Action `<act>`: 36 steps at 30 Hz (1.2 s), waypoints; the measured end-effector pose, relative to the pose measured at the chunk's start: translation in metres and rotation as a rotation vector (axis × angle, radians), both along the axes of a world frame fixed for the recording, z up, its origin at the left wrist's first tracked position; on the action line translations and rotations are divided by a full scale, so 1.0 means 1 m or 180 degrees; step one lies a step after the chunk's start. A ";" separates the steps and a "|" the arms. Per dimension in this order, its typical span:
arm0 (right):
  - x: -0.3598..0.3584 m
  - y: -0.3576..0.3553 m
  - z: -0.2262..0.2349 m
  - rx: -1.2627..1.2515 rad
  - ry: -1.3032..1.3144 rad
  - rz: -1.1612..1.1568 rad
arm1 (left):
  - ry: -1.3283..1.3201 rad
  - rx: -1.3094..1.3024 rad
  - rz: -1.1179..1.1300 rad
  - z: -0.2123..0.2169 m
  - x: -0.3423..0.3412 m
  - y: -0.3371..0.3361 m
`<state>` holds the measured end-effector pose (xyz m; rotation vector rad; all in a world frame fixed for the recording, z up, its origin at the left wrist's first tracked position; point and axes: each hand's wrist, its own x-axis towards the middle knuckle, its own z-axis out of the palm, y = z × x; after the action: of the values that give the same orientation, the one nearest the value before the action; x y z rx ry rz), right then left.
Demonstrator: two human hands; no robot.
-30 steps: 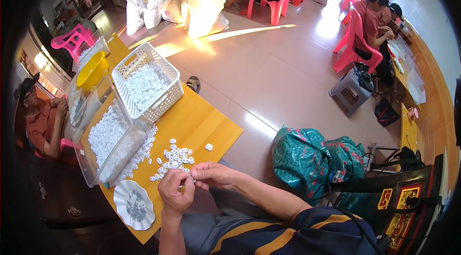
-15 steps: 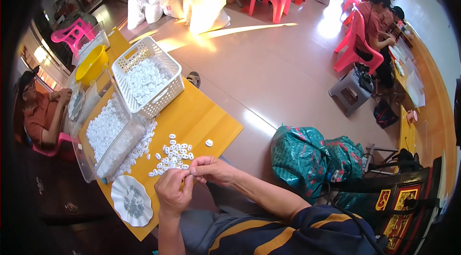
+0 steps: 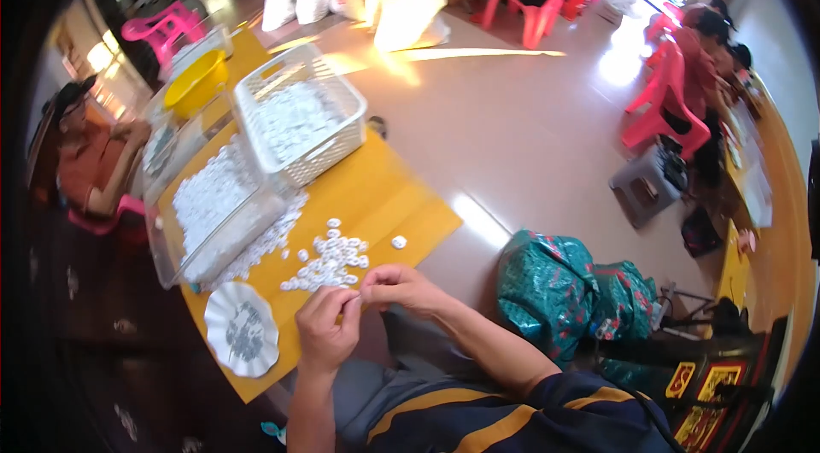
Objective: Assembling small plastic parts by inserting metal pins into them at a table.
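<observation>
My left hand point(image 3: 328, 327) and my right hand point(image 3: 403, 289) meet fingertip to fingertip just over the near edge of the yellow table. Each has thumb and fingers pinched together; whatever they hold is too small and hidden to name. Right beyond them lies a loose cluster of small white oval pieces point(image 3: 336, 258) with dark holes. One white piece point(image 3: 399, 242) sits apart, to the right. Left of my left hand, a white wavy-rimmed plate point(image 3: 219, 309) carries many tiny grey bits. A clear plastic bin point(image 3: 202, 250) full of white pieces stands behind the plate, with more pieces spilled beside it.
A white perforated basket point(image 3: 318, 164) of white pieces and a yellow basin point(image 3: 196, 84) stand farther back. Across the table's left side sits a person point(image 3: 90, 158). Green patterned bags point(image 3: 547, 286) are on the floor at right. Other people sit on pink chairs point(image 3: 670, 103) beyond.
The whole view has swung, so table and room appear shifted to the right, with some blur. Both hands stay pinched together at nearly the same place by the table edge.
</observation>
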<state>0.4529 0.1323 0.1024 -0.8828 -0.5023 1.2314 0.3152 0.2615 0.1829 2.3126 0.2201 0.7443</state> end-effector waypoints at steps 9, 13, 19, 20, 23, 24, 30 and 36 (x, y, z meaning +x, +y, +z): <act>-0.004 -0.008 0.015 -0.0237 -0.1405 -0.0861 | -0.0096 -0.0855 0.0208 -0.019 0.003 -0.006; -0.007 -0.005 0.007 -0.0222 -0.1417 -0.0757 | -0.0007 -0.0930 0.0244 -0.021 -0.005 -0.006; -0.013 -0.011 0.013 -0.0222 -0.1497 -0.0744 | 0.0071 -0.1284 0.0268 -0.033 -0.011 -0.015; -0.013 -0.012 0.014 -0.0274 -0.1389 -0.0744 | 0.0103 -0.1299 0.0275 -0.035 -0.010 -0.016; -0.007 -0.012 0.001 -0.0280 -0.1308 -0.0860 | 0.0192 -0.1160 0.0299 -0.041 -0.006 -0.016; -0.003 -0.013 -0.001 -0.0440 -0.1773 -0.0919 | 0.0238 -0.1013 0.0331 -0.042 -0.008 -0.020; 0.014 0.001 0.010 -0.0414 -0.1398 -0.1359 | 0.0218 -0.0648 0.0452 -0.045 -0.013 -0.020; 0.014 -0.009 0.006 -0.1134 -0.2820 -0.1125 | 0.0217 -0.0787 0.0386 -0.054 -0.014 -0.027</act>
<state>0.4670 0.1234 0.1086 -1.7525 -0.7881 0.5582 0.3009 0.2345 0.1291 2.1045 0.4608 0.6579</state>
